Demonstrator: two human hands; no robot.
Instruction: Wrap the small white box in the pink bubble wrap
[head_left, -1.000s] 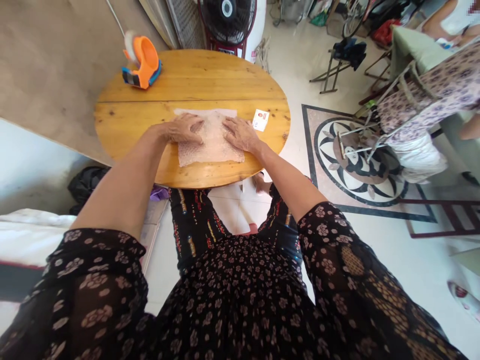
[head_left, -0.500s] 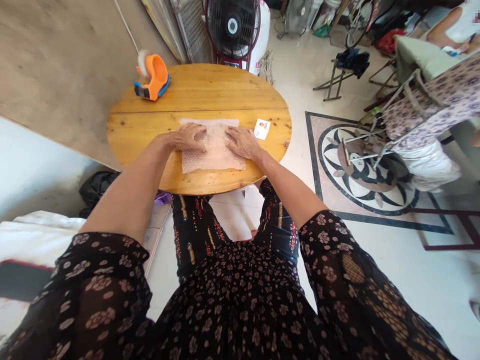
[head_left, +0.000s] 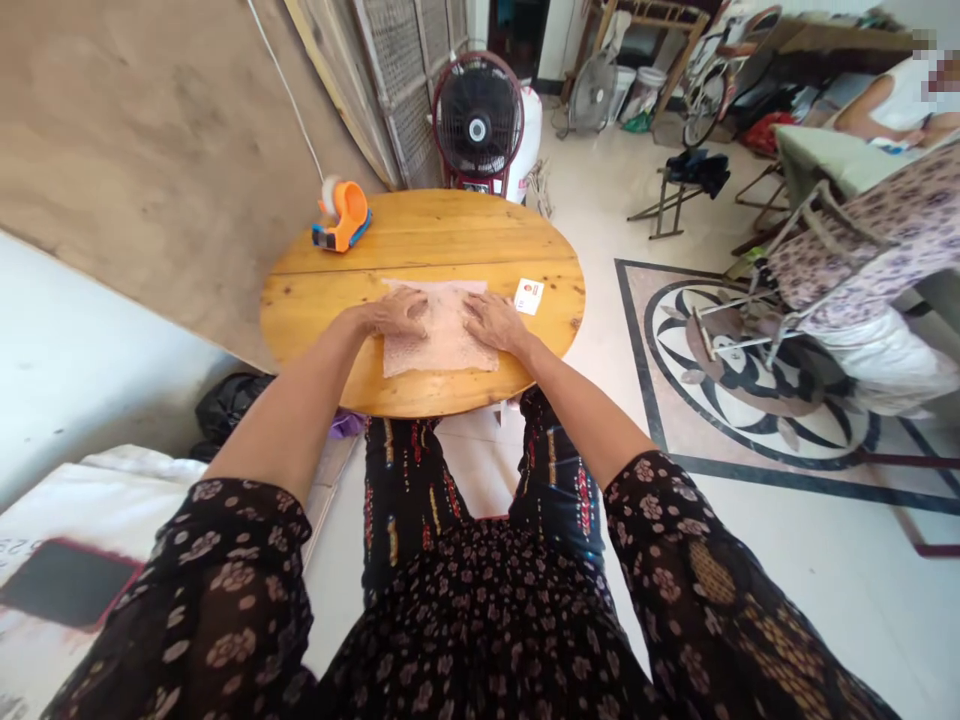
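Note:
A pinkish sheet of bubble wrap [head_left: 444,335] lies flat on the round wooden table [head_left: 420,240]. My left hand [head_left: 397,313] rests palm down on the sheet's left part, fingers stretched out. My right hand [head_left: 493,320] lies flat on its right part, fingers spread too. Neither hand holds anything. A small white card with red print [head_left: 529,296] sits on the table just right of the sheet. An orange tape dispenser [head_left: 343,216] stands at the table's far left edge.
A black floor fan [head_left: 478,122] stands behind the table. A brown board [head_left: 165,150] leans at the left. A folding stool [head_left: 679,185] and a floral-covered table [head_left: 870,240] are at the right, with another person [head_left: 892,100] seated far right. White bedding [head_left: 67,540] lies at my lower left.
The camera has tilted up and back, so the table looks smaller and farther. Both hands stay pressed flat on the bubble wrap.

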